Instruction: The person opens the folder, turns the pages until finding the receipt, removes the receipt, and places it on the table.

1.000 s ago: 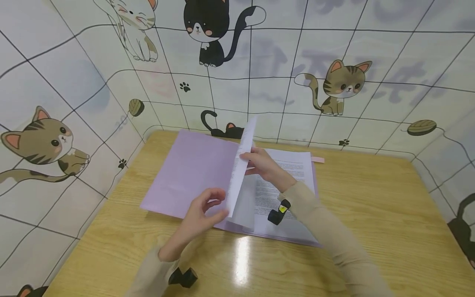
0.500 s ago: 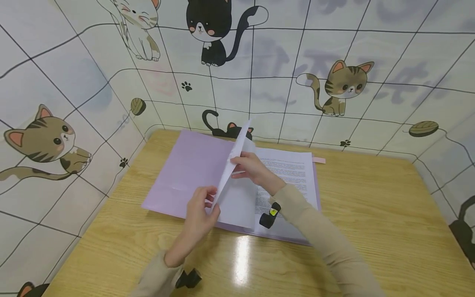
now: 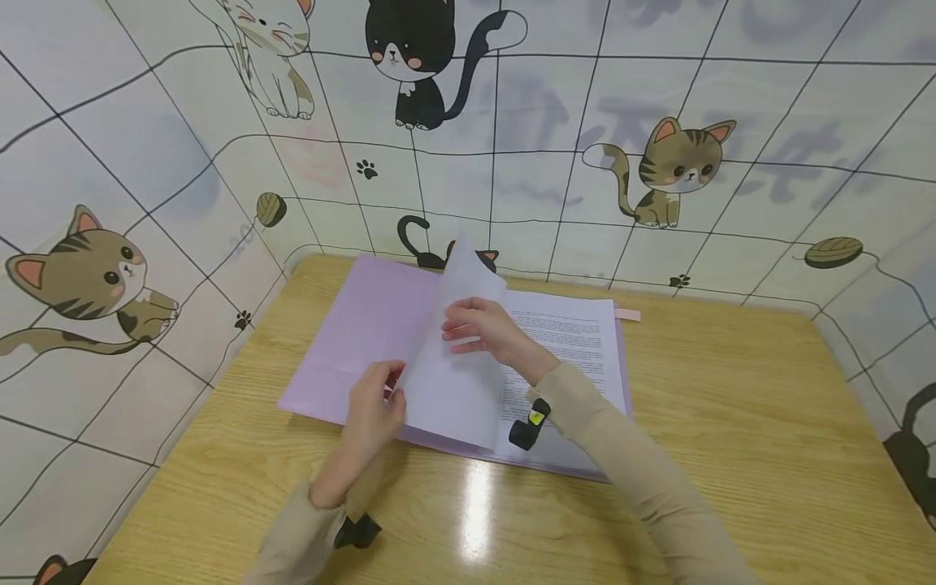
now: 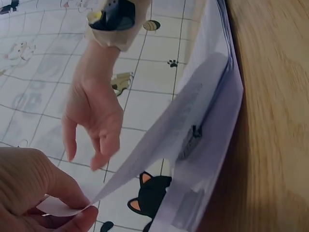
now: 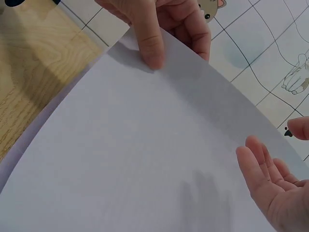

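Observation:
A purple folder (image 3: 366, 325) lies spread on the wooden table. Between thumb and fingers, my left hand (image 3: 373, 410) pinches the near left corner of a lifted white sheet of paper (image 3: 449, 398). That pinch shows clearly in the right wrist view, with the thumb (image 5: 152, 50) on the sheet's blank side. My right hand (image 3: 486, 329) hovers by the sheet, fingers loosely extended and holding nothing. Printed pages (image 3: 566, 341) lie on the folder's right side. In the left wrist view, a dark fastener (image 4: 190, 142) shows near the fold.
A pink tab (image 3: 627, 315) sticks out at the folder's right edge. Behind the table (image 3: 731, 406) stands a wall (image 3: 541, 187) covered with cat drawings and grid lines. Each sleeve carries a black wrist device (image 3: 528, 426).
The sheet has swung leftward, showing its blank side. My left hand took its near corner and moved left, while my right hand let go of the sheet.

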`<action>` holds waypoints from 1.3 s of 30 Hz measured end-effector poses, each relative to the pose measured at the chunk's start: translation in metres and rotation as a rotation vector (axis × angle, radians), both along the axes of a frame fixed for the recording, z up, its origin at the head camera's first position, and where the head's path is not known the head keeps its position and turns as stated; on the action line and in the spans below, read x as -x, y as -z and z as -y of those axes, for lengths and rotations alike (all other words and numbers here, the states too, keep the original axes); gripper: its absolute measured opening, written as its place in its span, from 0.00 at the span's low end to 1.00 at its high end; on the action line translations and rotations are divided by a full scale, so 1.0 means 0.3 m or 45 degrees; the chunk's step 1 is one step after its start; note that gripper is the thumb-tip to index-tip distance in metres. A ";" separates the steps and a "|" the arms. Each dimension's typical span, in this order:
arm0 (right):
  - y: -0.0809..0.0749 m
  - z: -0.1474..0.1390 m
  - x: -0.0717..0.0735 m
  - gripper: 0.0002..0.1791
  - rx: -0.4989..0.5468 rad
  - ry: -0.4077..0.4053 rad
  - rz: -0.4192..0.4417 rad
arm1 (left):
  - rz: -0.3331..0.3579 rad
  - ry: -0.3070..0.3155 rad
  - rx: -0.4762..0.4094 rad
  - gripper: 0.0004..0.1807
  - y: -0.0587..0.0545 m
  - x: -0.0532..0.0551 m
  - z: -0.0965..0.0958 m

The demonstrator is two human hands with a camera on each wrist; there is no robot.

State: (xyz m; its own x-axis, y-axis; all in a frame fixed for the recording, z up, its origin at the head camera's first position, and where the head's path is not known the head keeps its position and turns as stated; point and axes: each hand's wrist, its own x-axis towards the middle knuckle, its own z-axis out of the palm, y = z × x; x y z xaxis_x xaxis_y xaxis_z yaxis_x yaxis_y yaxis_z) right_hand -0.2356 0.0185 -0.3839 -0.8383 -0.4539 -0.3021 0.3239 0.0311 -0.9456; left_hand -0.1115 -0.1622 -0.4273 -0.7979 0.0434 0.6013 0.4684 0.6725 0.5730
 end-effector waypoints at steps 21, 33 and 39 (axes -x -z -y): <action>0.065 -0.297 0.102 0.25 -0.135 0.130 -0.020 | 0.409 -0.076 0.101 0.17 0.085 0.045 0.111; 0.136 -0.464 0.170 0.24 -0.254 0.264 -0.085 | 0.503 -0.114 0.260 0.13 0.124 0.052 0.126; 0.173 -0.531 0.196 0.24 -0.455 0.360 -0.160 | 0.534 -0.118 0.271 0.12 0.138 0.061 0.131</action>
State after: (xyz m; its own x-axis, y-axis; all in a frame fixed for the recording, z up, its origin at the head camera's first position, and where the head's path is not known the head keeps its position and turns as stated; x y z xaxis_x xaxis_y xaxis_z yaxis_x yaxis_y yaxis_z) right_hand -0.2945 0.1777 -0.4356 -0.9541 -0.0883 -0.2860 0.2504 0.2886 -0.9242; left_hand -0.1298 -0.2017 -0.4687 -0.9761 0.0476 0.2118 0.1583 0.8237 0.5445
